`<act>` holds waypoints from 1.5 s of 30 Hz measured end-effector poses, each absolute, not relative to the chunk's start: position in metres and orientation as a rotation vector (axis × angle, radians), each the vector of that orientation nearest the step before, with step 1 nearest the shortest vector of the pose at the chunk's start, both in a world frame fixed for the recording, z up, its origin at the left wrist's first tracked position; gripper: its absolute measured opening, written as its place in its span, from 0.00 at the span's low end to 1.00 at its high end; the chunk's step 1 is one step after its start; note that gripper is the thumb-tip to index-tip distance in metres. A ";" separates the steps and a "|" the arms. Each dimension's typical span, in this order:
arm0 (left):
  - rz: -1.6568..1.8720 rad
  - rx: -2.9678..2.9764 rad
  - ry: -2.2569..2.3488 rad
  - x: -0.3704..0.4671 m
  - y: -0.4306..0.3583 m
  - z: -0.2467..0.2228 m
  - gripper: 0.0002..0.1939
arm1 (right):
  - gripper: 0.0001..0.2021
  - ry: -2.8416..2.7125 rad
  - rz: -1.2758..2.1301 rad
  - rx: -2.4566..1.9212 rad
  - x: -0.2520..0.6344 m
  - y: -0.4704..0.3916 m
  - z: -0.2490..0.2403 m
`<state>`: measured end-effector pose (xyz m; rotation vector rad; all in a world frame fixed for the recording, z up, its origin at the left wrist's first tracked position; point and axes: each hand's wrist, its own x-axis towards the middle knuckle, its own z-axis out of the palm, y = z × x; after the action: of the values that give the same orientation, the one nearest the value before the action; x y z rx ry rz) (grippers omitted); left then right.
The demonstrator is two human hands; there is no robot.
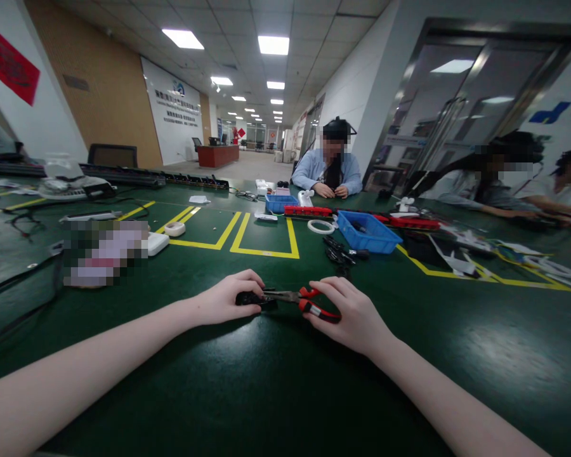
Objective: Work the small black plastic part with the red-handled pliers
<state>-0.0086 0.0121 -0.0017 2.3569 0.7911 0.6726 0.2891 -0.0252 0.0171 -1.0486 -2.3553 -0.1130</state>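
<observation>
Near the middle of the green table (209,393), my left hand (233,297) is closed round a small black part (250,298), partly hidden by its fingers. My right hand (352,311) grips the red and black handles of long-nose pliers (314,307). The pliers point left, and their jaws reach the black part beside my left fingertips. Whether the jaws are clamped on it is too small to tell. Beyond my right hand lies a bundle of black cables (339,254).
Farther back are a blue tray (368,240), a smaller blue bin (280,203), a white ring (320,226), red strips (413,223) and a white box (157,244). Yellow tape (266,253) marks the table. A person (327,165) sits opposite; others sit at right.
</observation>
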 end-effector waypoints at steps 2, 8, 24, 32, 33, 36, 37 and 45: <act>0.671 2.358 0.791 -0.008 0.013 -0.003 0.09 | 0.21 -2.360 -0.093 -1.062 0.289 -0.025 0.017; 0.680 2.386 0.783 -0.007 0.013 -0.004 0.06 | 0.20 -2.364 -0.033 -1.071 0.287 -0.025 0.016; 0.701 2.386 0.759 -0.007 0.013 -0.006 0.04 | 0.18 -2.443 -0.146 -1.092 0.284 -0.025 0.013; 0.692 2.374 0.766 -0.007 0.012 -0.005 0.04 | 0.19 -2.449 -0.139 -1.096 0.286 -0.025 0.012; 0.693 2.373 0.767 -0.007 0.012 -0.004 0.04 | 0.19 -2.451 -0.141 -1.096 0.286 -0.026 0.012; 0.694 2.372 0.768 -0.007 0.013 -0.004 0.05 | 0.19 -2.456 -0.148 -1.092 0.285 -0.025 0.012; 0.693 2.373 0.767 -0.008 0.013 -0.004 0.05 | 0.19 -2.458 -0.149 -1.090 0.285 -0.025 0.012; 0.700 2.384 0.734 -0.008 0.013 -0.004 0.05 | 0.18 -2.470 -0.169 -1.062 0.288 -0.023 0.013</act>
<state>-0.0078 0.0128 -0.0038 2.3844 0.7343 0.6996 0.2877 -0.0230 0.0129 -1.0615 -2.4696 -0.1688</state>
